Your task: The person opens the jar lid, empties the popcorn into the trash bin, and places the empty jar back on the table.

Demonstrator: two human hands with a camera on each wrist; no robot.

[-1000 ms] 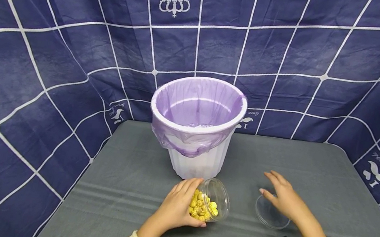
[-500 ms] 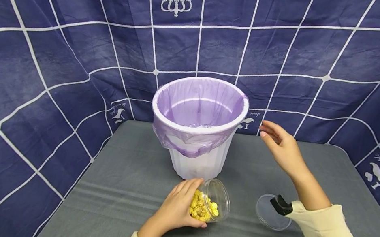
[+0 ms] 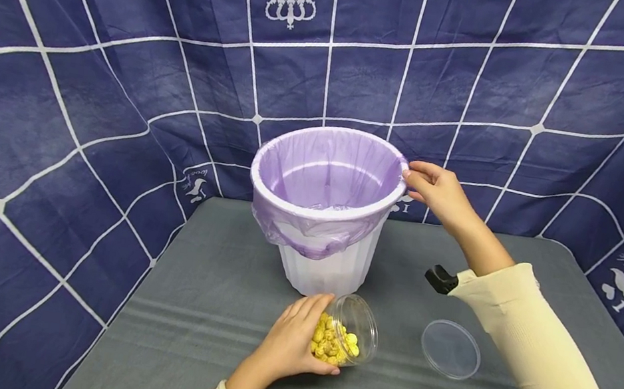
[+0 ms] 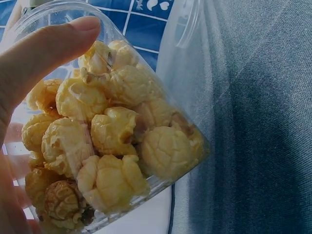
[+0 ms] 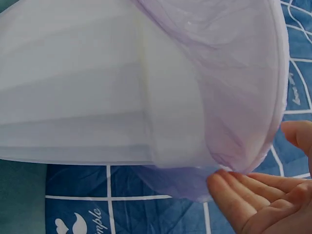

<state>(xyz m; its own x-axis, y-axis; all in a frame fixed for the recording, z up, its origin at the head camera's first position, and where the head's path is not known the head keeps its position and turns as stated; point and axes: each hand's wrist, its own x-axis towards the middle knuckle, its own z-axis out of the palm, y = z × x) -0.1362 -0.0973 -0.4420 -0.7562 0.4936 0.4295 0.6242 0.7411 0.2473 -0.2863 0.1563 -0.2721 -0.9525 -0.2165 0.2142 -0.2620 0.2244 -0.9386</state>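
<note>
My left hand [image 3: 293, 339] grips a clear plastic jar [image 3: 361, 319], tilted with its mouth toward the right. Caramel popcorn [image 4: 109, 136] fills much of the jar in the left wrist view, with the thumb across its wall. My right hand [image 3: 436, 189] is at the right side of the rim of a white trash bin [image 3: 324, 274]. Its fingers [image 5: 243, 200] are extended right at the edge of the bin, the thumb apart from them. A purple bin liner [image 3: 322, 183] lines the bin and folds out over its rim.
A clear round lid [image 3: 451, 350] lies flat on the grey cloth-covered table [image 3: 193, 338], right of the jar. Blue curtains [image 3: 365, 81] with white grid lines hang behind and at both sides. Each wrist carries a black mount [image 3: 441, 279].
My right hand has lifted away from beside the lid and moved up and left to the bin's rim. The left hand and the jar have stayed in place.
</note>
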